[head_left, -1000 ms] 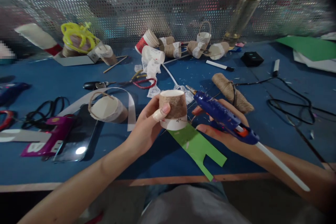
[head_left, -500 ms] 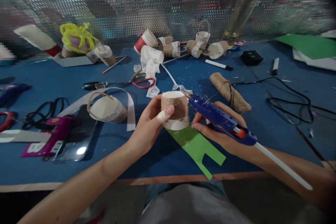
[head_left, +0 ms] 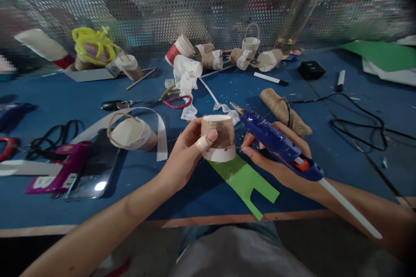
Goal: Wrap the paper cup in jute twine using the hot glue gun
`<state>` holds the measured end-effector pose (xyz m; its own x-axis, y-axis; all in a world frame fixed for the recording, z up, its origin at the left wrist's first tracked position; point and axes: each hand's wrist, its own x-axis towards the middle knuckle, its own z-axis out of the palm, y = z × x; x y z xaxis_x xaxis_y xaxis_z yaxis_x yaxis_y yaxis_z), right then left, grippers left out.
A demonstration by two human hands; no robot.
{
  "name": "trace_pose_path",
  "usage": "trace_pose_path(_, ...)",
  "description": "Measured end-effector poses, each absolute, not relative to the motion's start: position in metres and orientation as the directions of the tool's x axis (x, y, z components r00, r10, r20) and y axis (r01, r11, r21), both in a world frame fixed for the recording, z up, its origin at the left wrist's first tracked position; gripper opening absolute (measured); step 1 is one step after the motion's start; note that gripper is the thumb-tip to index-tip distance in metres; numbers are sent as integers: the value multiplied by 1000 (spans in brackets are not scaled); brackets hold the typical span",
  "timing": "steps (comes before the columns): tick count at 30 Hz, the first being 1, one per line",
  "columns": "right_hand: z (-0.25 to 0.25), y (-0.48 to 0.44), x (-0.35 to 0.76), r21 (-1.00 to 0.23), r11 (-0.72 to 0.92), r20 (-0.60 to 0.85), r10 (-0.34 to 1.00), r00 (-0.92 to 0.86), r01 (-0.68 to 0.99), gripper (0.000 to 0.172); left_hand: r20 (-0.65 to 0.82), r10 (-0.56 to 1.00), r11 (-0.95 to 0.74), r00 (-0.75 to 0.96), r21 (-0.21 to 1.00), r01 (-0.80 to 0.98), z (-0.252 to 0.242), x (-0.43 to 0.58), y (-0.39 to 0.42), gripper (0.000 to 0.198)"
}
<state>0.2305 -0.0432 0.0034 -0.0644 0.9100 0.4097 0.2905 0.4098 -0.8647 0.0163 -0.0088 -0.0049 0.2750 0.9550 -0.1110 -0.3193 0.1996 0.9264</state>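
My left hand (head_left: 186, 156) is closed round a small paper cup (head_left: 218, 154), thumb on its side. Brown twine covers most of the cup, and a white band with a small print shows at the bottom. Just right of it, my right hand (head_left: 276, 151) holds a blue glue gun (head_left: 273, 138), its nozzle pointing up and left above the cup's right side. A white glue stick (head_left: 351, 207) juts from the gun's back end. Thumb and forefinger of that hand pinch a thin strand of twine running to the cup. A green paper cutout (head_left: 243, 177) lies below the cup.
Behind my right hand lies a twine roll (head_left: 286, 112). A handled cup (head_left: 131, 134), phone (head_left: 94, 164) and purple glue gun (head_left: 61, 169) lie left. Scissors (head_left: 177, 100), lace (head_left: 188, 91) and wrapped cups (head_left: 240, 58) are farther back, before a perforated metal screen (head_left: 146, 8).
The glue gun's nozzle has moved up and away from the cup's rim. My right hand has shifted slightly right, while the cup in my left hand has dropped a little.
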Motion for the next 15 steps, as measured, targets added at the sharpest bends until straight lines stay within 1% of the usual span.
trace_pose_path(3,4,-44,229,-839,441,455,890,-34,318,25,-104,956,191,273,931,-312,-3,17,-9,32)
trace_pose_path(7,5,-45,230,-823,441,462,887,-31,359,22,-112,958,194,266,932,-306,-1,17,-9,31)
trace_pose_path(13,2,-43,233,-839,391,400,915,-58,379,12,-127,952,213,279,928,-306,-3,15,-9,33)
trace_pose_path(15,0,-42,233,-871,356,361,931,-51,337,12,-138,951,223,278,927,-301,-3,15,-10,34)
